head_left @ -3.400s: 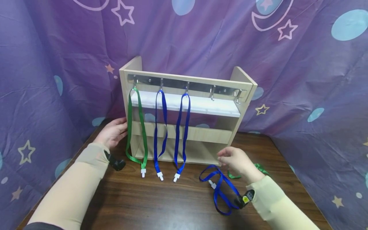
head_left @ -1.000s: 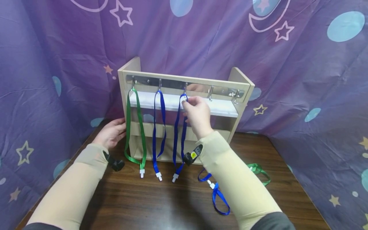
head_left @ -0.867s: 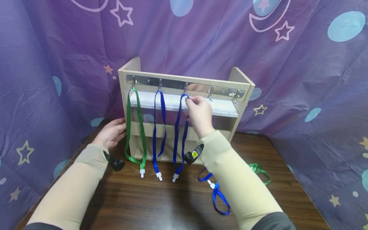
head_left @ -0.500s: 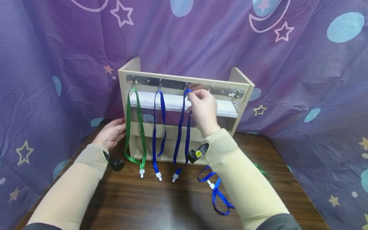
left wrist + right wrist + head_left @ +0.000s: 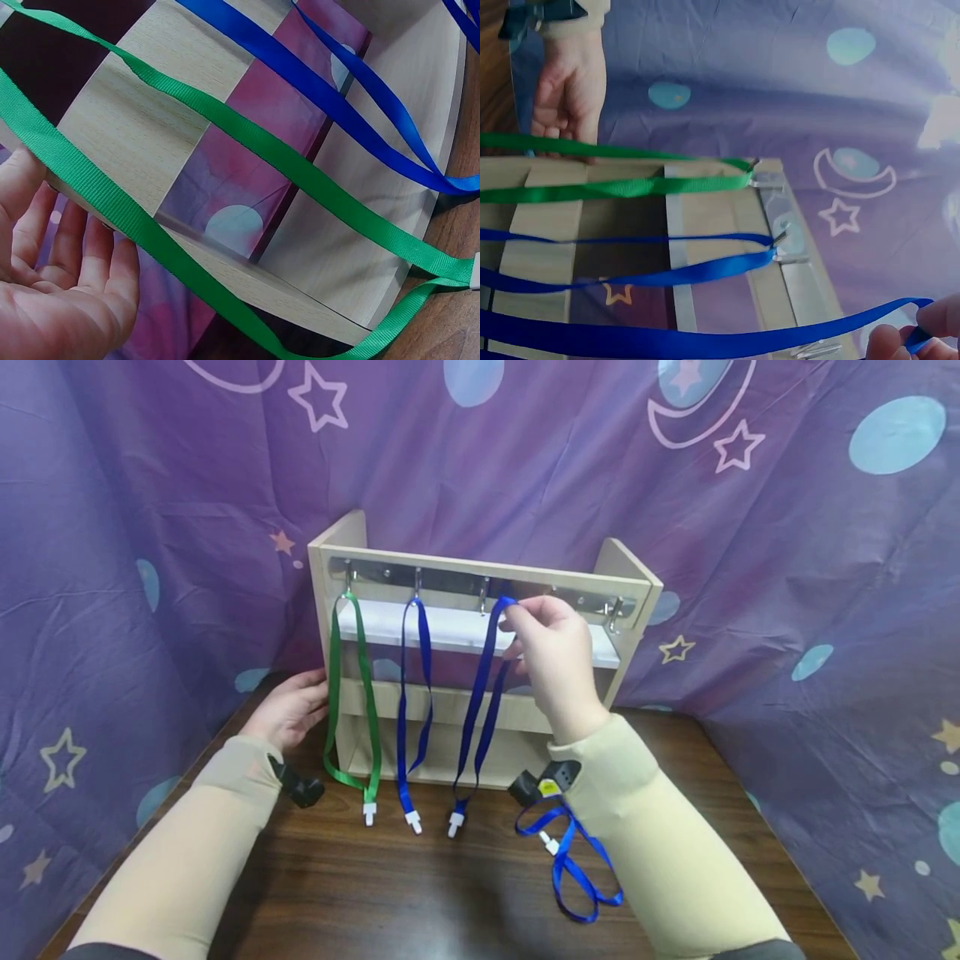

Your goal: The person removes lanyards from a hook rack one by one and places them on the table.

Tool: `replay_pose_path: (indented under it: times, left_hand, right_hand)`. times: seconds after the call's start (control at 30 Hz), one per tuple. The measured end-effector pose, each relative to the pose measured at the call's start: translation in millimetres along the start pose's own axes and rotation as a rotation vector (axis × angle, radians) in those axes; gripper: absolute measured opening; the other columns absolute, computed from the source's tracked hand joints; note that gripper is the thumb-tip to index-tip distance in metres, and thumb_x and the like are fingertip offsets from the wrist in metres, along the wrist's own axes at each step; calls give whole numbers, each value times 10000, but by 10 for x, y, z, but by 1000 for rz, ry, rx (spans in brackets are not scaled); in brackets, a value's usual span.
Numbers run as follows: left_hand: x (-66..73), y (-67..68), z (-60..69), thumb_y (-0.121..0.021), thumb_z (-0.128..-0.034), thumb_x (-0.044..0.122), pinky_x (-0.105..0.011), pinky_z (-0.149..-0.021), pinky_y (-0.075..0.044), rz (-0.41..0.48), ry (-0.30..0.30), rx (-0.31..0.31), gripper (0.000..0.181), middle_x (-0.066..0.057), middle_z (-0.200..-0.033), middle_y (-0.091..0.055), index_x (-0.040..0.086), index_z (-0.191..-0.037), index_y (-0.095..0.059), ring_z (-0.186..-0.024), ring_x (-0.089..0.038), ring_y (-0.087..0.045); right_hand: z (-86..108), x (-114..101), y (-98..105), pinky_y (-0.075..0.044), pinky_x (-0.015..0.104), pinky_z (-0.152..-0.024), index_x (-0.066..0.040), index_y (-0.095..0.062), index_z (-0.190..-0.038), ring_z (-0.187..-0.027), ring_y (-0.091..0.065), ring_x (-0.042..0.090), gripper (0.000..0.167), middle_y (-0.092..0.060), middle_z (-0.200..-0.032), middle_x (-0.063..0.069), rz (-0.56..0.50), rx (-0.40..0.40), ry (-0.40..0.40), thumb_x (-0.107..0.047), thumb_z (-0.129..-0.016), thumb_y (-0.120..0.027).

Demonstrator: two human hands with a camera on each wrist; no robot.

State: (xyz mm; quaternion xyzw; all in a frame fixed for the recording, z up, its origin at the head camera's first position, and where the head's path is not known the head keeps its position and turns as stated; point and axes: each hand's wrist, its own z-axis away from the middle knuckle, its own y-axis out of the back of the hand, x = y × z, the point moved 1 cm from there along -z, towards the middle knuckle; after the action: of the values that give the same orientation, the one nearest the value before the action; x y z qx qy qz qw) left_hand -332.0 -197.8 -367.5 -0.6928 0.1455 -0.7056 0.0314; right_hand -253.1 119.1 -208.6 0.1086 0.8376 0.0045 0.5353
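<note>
My right hand (image 5: 558,647) pinches the top of a blue lanyard (image 5: 482,693) between thumb and fingers. This loop is off the third hook (image 5: 484,596), just right of it, and its white clip (image 5: 456,824) hangs low in front of the rack. My left hand (image 5: 294,708) rests against the left side of the wooden rack (image 5: 480,706), fingers extended, as the left wrist view also shows. A green lanyard (image 5: 369,693) hangs from the first hook (image 5: 348,578). Another blue lanyard (image 5: 402,710) hangs from the second hook (image 5: 418,582).
On the brown table (image 5: 360,893) a loose blue lanyard (image 5: 566,868) lies at the right, partly under my right forearm. The rightmost hook (image 5: 616,612) is bare. A purple star-patterned cloth (image 5: 480,468) stands behind and beside the rack.
My right hand has risen from the table to the third hook, grasped the blue lanyard's top, lifted it off and drawn it rightward. The left hand has stayed at the rack's side.
</note>
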Motion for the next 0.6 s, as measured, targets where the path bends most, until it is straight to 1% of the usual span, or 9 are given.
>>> replay_pose_path:
  times: [0.13,0.3,0.47,0.6]
  left_hand:
    - [10,-2,9,-497,-1001,70,-459,-1161,-142,0,4,1,597,132,-941,-643,-79,-1486,-183,-929,-21,-572]
    - [23,2,17,-485,-1006,68,-460,-1164,-128,-3,5,-7,603,133,-948,-636,-79,-1490,-159,-940,-17,-566]
    - [18,4,20,-473,-1010,66,-456,-1165,-129,-8,4,-4,603,132,-964,-623,-74,-1495,-145,-946,-15,-562]
    - [17,1,23,-473,-1010,66,-457,-1165,-123,-3,3,-5,606,134,-956,-630,-74,-1496,-139,-943,-12,-565]
  right_hand:
    - [128,24,43,-484,252,-450,-29,-628,-943,-535,-578,127,122,-673,-916,138,-36,-32,-26,-150,-923,-619]
    - [283,86,85,-425,194,-413,-13,-627,-909,-526,-568,128,99,-665,-862,108,-86,-74,-56,-111,-917,-624]
    - [430,200,108,-414,183,-407,-18,-616,-894,-530,-557,128,96,-667,-873,97,-139,-137,-119,-110,-918,-630]
    - [539,306,119,-421,190,-425,-5,-610,-892,-525,-562,135,134,-665,-845,83,-154,-171,-152,-132,-924,-635]
